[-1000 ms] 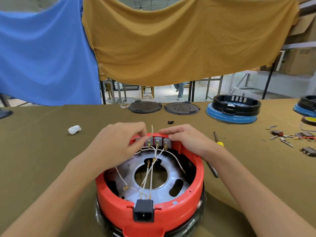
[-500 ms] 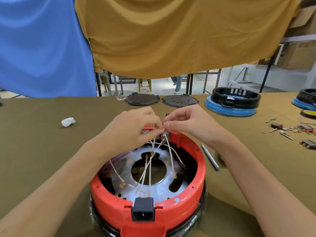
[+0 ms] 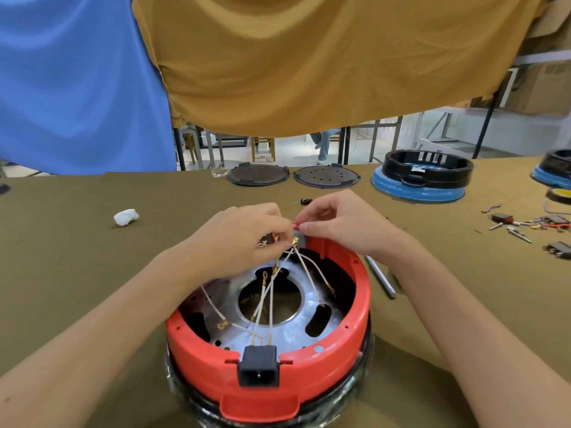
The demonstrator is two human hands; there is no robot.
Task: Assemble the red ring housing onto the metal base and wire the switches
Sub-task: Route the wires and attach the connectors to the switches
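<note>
Lying at the far left of the table [image 3: 61, 273] is a white wad [image 3: 126, 217], well apart from everything else. Nearer the middle, the left hand [image 3: 241, 239] has its fingers curled, pinching a wire terminal [image 3: 275, 236] at the far rim of the ring [image 3: 361, 291]. The ring sits flat, open side up, over the metal base [image 3: 293, 332], with its black socket [image 3: 259, 364] facing the person at the near edge and the switches at the far edge, mostly hidden by the hands. Inside the ring, white wires [image 3: 268, 301] run from behind the socket across the base's central hole up to the fingertips; other wires end loose on the metal. The right hand [image 3: 346, 223] is curled too, thumb and forefinger pinching at the ring's far rim beside a second terminal [image 3: 295, 242]; what exactly it pinches I cannot tell. Just right of the ring lies a metal rod [image 3: 380, 278]. Farther back stand two dark discs [image 3: 258, 174] and a black ring on a blue base [image 3: 420, 177]. Small parts [image 3: 525, 227] are scattered at the far right.
</note>
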